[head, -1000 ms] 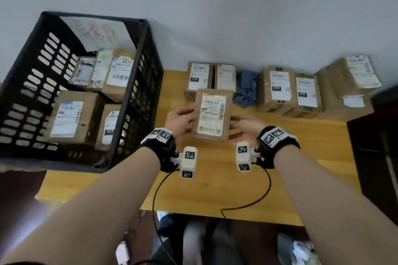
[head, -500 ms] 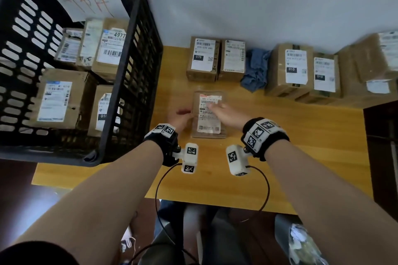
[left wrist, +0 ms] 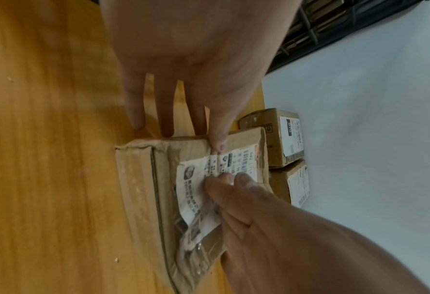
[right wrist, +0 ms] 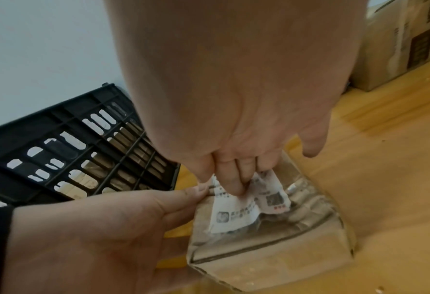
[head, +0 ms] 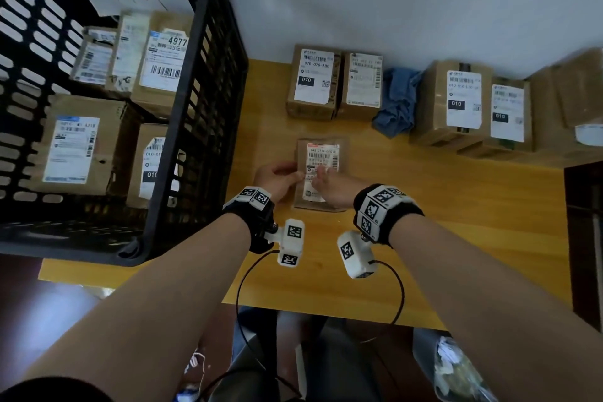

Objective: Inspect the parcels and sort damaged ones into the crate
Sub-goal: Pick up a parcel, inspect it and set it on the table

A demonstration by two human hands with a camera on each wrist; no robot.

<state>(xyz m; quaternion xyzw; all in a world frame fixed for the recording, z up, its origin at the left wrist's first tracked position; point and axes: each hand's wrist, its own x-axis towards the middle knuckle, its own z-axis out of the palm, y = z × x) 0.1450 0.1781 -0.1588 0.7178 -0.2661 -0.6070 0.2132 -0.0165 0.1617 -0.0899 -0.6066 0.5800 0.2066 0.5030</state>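
Flat cardboard parcel (head: 321, 173) lying on the wooden surface (head: 424, 222), just right of the black crate (head: 195, 127), well short of the row of boxes along the wall. Left hand (head: 277, 178) steadying the parcel's left edge, fingers straight against its side, thumb pressed on top. Right hand (head: 329, 188) pinching the loose, crumpled shipping label (left wrist: 209, 179) between thumb and curled fingers.

Risks, judged from here: label tearing or peeling off under a harder pull, since much of it looks unstuck and wrinkled already; parcel sliding on the smooth wood if the left hand's hold slackens; a misjudged verdict, if the lifted label and frayed corner get read as mere wear.

Hidden or unclear: parcel's underside and far end; label print too blurred to read; right thumb tip behind the paper; crate floor beneath its four or so parcels; rightmost boxes cut off at the frame edge.
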